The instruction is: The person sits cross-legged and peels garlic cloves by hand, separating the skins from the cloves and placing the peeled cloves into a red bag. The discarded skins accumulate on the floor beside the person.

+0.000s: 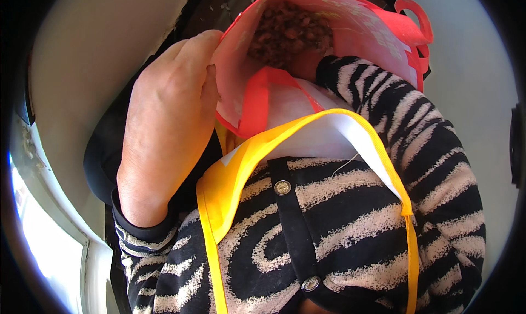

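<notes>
A red fabric tote bag (365,34) with a pale inside lies tilted before me, its mouth facing me. At its left rim, my left hand (168,108) grips the edge; some fingertips are hidden behind the fabric. My right hand (306,64) is deep inside the bag, mostly in shade, against a heap of small brown pieces (287,30) that look like nuts or something similar. Its fingers are too hidden to show whether they hold anything. One red strap handle (257,104) folds over the near rim, and another handle (417,20) curls at the right.
A yellow apron (230,182) bulges up between my chest and the bag. Pale walls (468,88) stand close on the right and left. A bright window (49,236) is at lower left. Small white bits lie on the dark brown floor (205,14) beyond the bag.
</notes>
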`<state>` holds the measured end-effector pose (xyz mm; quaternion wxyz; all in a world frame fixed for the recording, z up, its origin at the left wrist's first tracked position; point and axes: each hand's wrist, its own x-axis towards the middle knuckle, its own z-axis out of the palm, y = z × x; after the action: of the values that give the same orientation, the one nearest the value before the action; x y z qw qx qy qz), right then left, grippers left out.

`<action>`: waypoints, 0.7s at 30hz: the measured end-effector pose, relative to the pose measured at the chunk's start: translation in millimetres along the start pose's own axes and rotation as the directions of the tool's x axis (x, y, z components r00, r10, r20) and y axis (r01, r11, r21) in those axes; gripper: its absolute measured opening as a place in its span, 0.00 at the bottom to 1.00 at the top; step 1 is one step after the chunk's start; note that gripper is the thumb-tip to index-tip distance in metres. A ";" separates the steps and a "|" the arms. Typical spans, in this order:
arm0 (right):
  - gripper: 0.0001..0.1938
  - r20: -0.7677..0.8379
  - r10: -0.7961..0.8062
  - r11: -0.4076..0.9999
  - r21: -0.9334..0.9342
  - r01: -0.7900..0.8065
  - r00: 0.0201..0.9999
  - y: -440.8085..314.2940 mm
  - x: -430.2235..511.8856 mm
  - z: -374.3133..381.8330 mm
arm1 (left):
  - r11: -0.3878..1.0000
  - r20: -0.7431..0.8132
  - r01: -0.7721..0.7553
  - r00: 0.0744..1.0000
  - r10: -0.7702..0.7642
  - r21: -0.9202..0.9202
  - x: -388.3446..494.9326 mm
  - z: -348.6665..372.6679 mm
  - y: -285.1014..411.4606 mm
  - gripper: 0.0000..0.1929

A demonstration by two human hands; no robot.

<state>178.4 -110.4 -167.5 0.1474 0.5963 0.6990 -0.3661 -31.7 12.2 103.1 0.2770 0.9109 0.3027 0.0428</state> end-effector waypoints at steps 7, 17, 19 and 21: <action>0.17 0.187 0.044 0.961 -0.276 0.009 0.981 20.4 -54.9 -25.2 | 1.000 0.049 0.000 0.999 0.000 -0.006 -8.3 13.3 5.4 0.12; 0.16 -0.314 -0.031 0.943 0.305 0.132 0.949 -8.1 -0.1 -6.3 | 0.999 0.061 0.043 0.997 -0.042 -0.019 0.0 24.3 10.8 0.12; 0.17 -0.452 0.071 0.878 0.452 0.159 0.889 -6.8 23.8 19.4 | 0.998 0.073 0.051 0.996 -0.048 -0.035 -0.1 22.6 11.9 0.12; 0.17 -0.498 0.116 0.838 0.513 0.184 0.859 -2.0 46.6 43.9 | 0.998 0.083 0.049 0.995 -0.047 -0.027 0.2 21.0 12.7 0.13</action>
<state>155.0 -106.8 -227.0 -0.2249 0.6753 0.5903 -0.3806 -19.7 -6.1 92.2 0.3033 0.9004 0.3120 0.0027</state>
